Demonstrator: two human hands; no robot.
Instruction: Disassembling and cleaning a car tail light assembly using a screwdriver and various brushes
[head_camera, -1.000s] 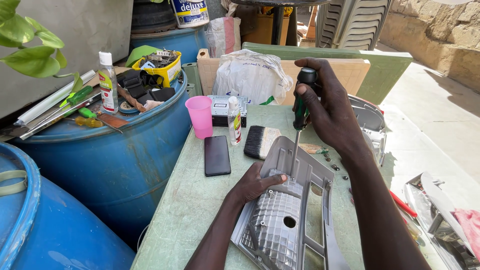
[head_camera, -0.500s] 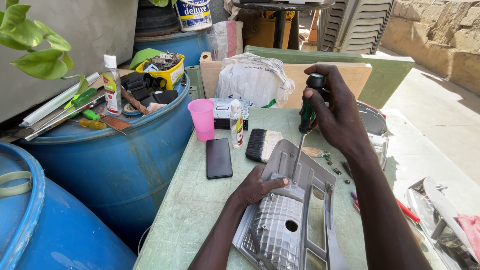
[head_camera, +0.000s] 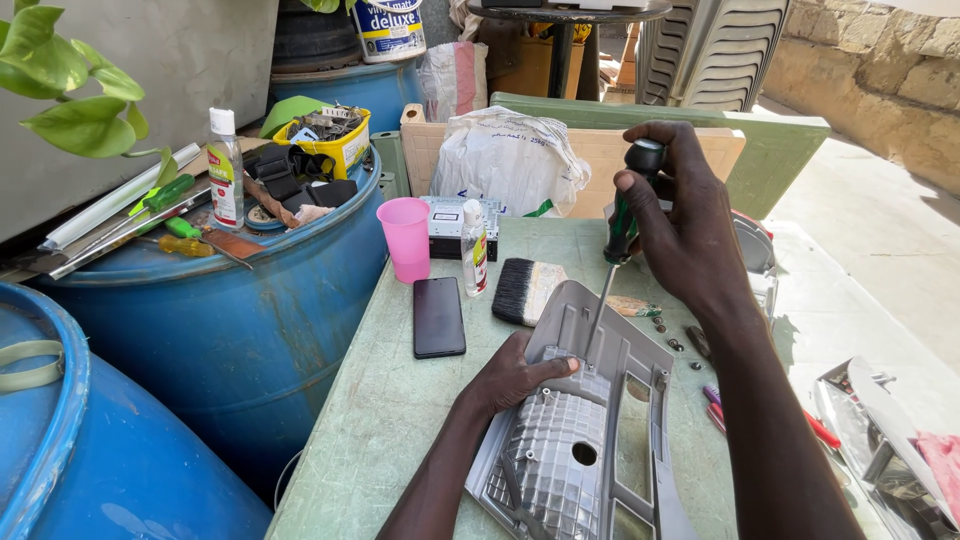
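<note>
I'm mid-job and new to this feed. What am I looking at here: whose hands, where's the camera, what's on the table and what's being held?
The one view comes from a camera on a person's head, looking down at their own bare hands. The right hand grips a green-handled screwdriver, its tip down on a grey plastic panel. The left hand presses flat on that panel. On the green table also lie a black phone, a pink cup, a brush and loose screws. Blue barrels stand on the left.

Your right hand is raised, fingers curled in a closed grip; your left hand lies low, thumb stretched right.
</note>
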